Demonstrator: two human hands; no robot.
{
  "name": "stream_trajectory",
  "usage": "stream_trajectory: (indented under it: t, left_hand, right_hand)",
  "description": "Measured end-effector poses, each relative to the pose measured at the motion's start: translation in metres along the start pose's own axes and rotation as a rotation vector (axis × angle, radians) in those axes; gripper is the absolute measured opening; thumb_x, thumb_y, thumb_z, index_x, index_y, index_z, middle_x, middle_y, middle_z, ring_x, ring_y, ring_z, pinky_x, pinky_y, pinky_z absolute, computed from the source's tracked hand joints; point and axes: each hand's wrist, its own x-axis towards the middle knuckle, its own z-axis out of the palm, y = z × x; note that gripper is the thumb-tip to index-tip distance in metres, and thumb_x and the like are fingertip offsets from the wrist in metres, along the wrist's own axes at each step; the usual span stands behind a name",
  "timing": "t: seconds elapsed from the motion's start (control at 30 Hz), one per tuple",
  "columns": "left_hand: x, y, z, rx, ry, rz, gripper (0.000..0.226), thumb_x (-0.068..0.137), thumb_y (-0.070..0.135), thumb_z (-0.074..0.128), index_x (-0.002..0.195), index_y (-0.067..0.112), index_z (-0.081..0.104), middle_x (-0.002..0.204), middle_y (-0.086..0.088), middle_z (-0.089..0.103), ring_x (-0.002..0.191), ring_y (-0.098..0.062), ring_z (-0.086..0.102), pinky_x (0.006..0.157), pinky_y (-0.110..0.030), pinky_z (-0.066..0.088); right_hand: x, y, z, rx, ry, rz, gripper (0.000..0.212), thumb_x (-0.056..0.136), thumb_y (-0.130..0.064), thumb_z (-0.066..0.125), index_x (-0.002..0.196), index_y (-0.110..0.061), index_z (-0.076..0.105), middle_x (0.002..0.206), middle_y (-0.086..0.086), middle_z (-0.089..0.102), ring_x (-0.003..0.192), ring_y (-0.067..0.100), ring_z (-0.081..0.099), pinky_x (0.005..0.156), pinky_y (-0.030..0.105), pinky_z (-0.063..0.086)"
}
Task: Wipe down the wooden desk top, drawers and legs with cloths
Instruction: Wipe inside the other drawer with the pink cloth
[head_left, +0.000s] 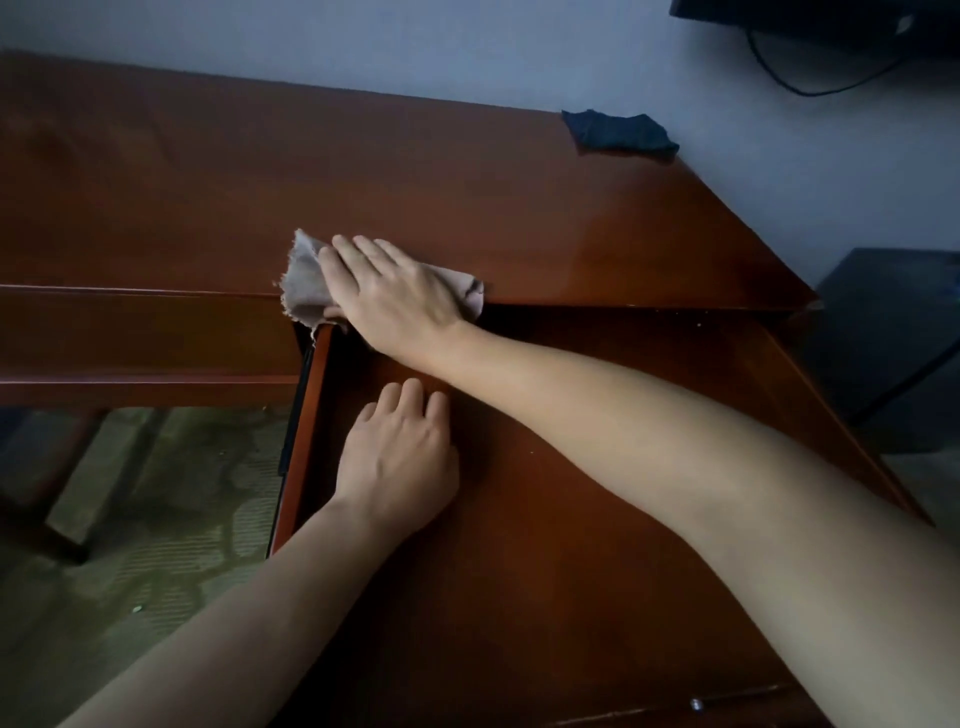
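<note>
Right hand (387, 288) flat, pressing beige cloth (304, 286) over desk top (363, 171) front edge, probably mid-wipe. Left hand (397, 452) relaxed, resting inside open drawer (571, 519), likely steadying it. 1 dark spare cloth (618, 132) parked at back corner.

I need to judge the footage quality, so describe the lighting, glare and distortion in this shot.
Head view: dim, bluish light; a soft sheen on the desk top near its right end; the wide angle bends the desk's edges; the dark cloth and the grey cloth under the right hand stay readable.
</note>
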Motion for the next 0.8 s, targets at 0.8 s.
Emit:
stream_trajectory:
  t: [0.8]
  left_hand:
    - [-0.002, 0.012, 0.001, 0.117, -0.304, 0.068, 0.081, 0.088, 0.043, -0.004, 0.165, 0.019, 0.003, 0.172, -0.012, 0.002, 0.158, -0.037, 0.001, 0.128, -0.055, 0.010]
  right_hand:
    - [-0.276, 0.272, -0.098, -0.068, -0.604, 0.820, 0.075, 0.081, -0.002, 0.080, 0.140, 0.000, 0.035, 0.139, 0.024, 0.044, 0.121, 0.039, 0.053, 0.090, 0.047, 0.053]
